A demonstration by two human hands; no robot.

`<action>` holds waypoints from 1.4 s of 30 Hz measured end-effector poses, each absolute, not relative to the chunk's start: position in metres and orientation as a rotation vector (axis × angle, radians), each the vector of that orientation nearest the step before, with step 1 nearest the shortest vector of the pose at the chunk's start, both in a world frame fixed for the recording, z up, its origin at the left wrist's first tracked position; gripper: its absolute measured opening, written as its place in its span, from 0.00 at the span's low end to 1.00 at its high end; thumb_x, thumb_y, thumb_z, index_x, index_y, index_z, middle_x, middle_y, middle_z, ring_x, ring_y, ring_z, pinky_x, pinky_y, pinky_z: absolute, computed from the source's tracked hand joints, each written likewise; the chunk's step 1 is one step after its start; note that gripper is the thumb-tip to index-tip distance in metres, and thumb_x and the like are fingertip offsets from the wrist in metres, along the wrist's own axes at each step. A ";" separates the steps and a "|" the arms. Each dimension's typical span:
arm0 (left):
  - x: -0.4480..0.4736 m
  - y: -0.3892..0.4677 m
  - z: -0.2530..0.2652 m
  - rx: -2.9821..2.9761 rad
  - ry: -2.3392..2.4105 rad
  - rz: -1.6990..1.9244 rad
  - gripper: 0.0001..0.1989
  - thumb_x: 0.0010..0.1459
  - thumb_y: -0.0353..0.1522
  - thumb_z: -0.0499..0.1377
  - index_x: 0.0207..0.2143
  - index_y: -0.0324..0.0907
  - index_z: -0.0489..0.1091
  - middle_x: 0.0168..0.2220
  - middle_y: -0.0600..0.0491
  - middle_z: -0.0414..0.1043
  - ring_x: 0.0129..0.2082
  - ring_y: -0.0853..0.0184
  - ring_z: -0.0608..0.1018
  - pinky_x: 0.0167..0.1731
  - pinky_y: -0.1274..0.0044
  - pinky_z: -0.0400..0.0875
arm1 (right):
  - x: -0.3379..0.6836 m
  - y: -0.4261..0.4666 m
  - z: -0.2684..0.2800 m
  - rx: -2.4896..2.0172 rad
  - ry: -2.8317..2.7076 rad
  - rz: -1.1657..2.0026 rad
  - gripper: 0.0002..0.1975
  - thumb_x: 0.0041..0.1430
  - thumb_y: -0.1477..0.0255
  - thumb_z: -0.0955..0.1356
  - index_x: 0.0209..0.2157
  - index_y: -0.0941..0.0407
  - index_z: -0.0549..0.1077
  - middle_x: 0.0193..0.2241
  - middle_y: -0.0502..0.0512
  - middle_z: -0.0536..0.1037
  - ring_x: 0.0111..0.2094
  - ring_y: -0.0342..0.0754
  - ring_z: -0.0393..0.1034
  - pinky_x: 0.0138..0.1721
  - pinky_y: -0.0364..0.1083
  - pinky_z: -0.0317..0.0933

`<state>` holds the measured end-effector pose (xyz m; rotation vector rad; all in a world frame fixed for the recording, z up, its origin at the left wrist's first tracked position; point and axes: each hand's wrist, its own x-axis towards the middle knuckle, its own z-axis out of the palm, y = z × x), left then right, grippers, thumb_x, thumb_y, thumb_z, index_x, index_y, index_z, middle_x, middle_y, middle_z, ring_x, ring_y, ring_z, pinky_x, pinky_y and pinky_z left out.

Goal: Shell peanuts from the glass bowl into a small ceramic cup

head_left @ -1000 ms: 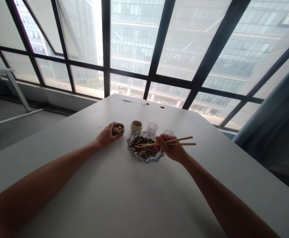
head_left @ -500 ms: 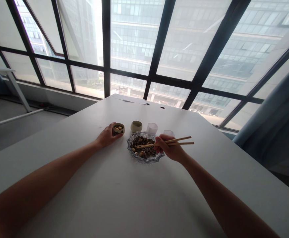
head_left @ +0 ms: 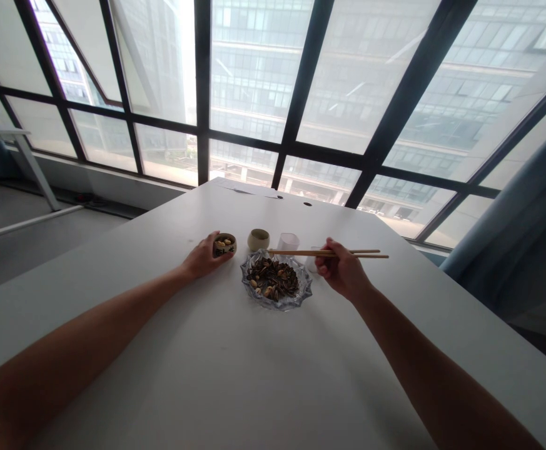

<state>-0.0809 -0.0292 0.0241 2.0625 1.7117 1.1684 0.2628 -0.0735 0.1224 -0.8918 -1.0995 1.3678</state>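
Note:
My left hand (head_left: 203,254) is wrapped round a small ceramic cup (head_left: 226,251) with dark markings on its side and pale nuts in it. My right hand (head_left: 341,267) grips a pair of wooden chopsticks (head_left: 296,253), held nearly level above the far rim of a scalloped glass bowl (head_left: 288,305). Whether their tips pinch anything is too small to tell. Dark striped sunflower seeds (head_left: 275,278) fill the bowl, with a few pale nuts (head_left: 267,292) among them at the front left.
Behind the bowl stand a plain olive cup (head_left: 258,240) and a translucent cup (head_left: 288,241). A second translucent cup (head_left: 313,265) is partly hidden by my right hand. All are on a white table (head_left: 216,375) before large windows; a blue curtain (head_left: 511,231) hangs at the right.
My right hand has lifted the chopsticks out of the seeds and moved to the right and up, to above the bowl's far rim. My left hand stays on its cup.

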 end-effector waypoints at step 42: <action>0.072 0.056 0.104 2.544 1.514 0.366 0.44 0.53 0.50 0.62 0.66 0.40 0.54 0.62 0.36 0.66 0.64 0.45 0.66 0.63 0.54 0.49 | 0.293 -0.070 0.134 -0.911 -1.403 0.544 0.29 0.55 0.42 0.68 0.22 0.55 0.69 0.16 0.53 0.75 0.13 0.43 0.68 0.12 0.41 0.60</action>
